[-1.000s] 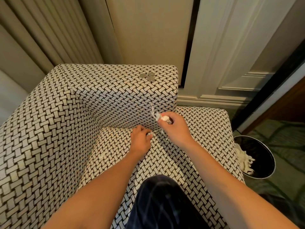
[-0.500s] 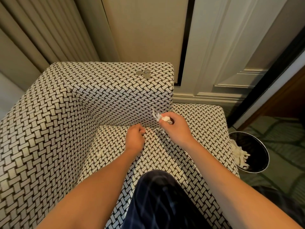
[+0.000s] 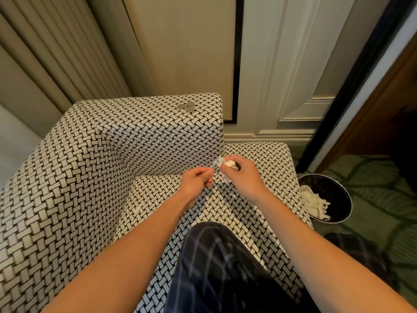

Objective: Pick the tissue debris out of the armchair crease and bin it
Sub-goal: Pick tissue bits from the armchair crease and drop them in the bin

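Note:
I lean over a black-and-white woven armchair [image 3: 94, 177]. My right hand [image 3: 242, 175] pinches a wad of white tissue debris [image 3: 222, 163] just above the crease where the armrest meets the seat. My left hand [image 3: 196, 184] hovers beside it with fingers curled, fingertips near the tissue; whether it pinches a scrap I cannot tell. Another pale tissue scrap [image 3: 138, 208] lies in the seat's left crease. A round black bin [image 3: 334, 195] stands on the floor to the right of the chair, with white tissue [image 3: 313, 202] inside.
Two small silver coins [image 3: 186, 107] lie on top of the armrest. My knee in dark checked trousers [image 3: 216, 263] rests on the seat. Behind the chair are curtains [image 3: 56, 53] and a panelled wall; green carpet [image 3: 383, 199] lies to the right.
My left hand has lifted off the seat crease and moved up toward my right hand and its tissue wad. The view has shifted slightly.

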`<action>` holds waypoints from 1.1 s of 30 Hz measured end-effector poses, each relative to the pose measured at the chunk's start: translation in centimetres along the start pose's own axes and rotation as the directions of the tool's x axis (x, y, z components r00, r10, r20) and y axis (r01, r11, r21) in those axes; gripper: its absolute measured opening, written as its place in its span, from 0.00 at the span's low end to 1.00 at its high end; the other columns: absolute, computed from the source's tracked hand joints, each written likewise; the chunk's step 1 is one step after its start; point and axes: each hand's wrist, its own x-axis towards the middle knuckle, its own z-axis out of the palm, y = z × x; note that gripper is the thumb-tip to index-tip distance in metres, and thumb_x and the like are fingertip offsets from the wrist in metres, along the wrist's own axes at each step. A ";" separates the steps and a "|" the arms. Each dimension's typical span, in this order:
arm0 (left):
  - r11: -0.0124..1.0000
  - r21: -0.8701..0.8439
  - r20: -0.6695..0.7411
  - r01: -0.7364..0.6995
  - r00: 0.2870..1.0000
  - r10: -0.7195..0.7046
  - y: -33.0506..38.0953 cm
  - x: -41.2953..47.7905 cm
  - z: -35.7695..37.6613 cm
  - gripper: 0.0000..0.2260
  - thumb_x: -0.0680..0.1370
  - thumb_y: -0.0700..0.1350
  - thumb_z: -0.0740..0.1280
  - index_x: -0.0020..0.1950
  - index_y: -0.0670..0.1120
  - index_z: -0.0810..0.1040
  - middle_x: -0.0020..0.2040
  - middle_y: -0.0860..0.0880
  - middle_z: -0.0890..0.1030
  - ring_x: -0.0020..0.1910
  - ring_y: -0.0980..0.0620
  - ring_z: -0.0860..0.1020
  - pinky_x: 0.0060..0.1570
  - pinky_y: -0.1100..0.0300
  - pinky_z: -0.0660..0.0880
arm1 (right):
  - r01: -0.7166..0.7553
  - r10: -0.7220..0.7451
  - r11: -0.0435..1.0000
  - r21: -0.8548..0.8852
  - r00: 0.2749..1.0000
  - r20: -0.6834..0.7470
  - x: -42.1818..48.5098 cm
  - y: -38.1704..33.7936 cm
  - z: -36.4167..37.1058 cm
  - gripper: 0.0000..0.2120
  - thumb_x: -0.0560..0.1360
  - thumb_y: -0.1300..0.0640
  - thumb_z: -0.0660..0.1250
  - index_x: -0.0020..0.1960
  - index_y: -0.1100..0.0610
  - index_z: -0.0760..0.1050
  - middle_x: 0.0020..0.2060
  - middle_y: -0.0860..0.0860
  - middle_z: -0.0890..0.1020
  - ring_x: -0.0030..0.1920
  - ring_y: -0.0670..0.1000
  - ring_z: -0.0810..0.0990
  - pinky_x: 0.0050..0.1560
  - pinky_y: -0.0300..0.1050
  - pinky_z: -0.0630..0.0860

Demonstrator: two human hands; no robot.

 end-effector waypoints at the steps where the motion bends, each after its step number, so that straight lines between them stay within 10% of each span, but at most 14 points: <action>1: 1.000 -0.014 0.012 0.000 1.000 0.000 0.3 -0.1 0.9 0.08 0.82 0.39 0.66 0.58 0.41 0.81 0.50 0.44 0.81 0.46 0.52 0.78 0.48 0.61 0.78 | -0.004 0.004 1.000 -0.004 1.000 -0.008 -0.2 -0.1 -0.5 0.10 0.79 0.55 0.70 0.60 0.53 0.81 0.47 0.45 0.83 0.44 0.43 0.79 0.45 0.39 0.74; 16: 0.980 -0.160 0.188 0.117 0.978 -0.086 2.0 0.5 18.9 0.07 0.81 0.35 0.65 0.56 0.40 0.81 0.53 0.42 0.81 0.48 0.49 0.78 0.55 0.55 0.79 | -0.119 0.112 0.993 -0.004 0.945 -0.308 -3.0 5.1 -15.0 0.07 0.79 0.56 0.69 0.56 0.49 0.79 0.46 0.39 0.80 0.45 0.37 0.78 0.39 0.23 0.70; 33: 0.963 0.218 0.189 0.159 0.961 -0.201 -9.2 9.5 37.8 0.07 0.82 0.41 0.67 0.55 0.43 0.85 0.38 0.49 0.82 0.36 0.57 0.76 0.39 0.66 0.75 | -0.356 0.645 0.757 0.548 0.546 -0.535 -0.9 23.8 -24.2 0.11 0.78 0.60 0.70 0.60 0.57 0.80 0.51 0.55 0.84 0.53 0.57 0.83 0.58 0.56 0.81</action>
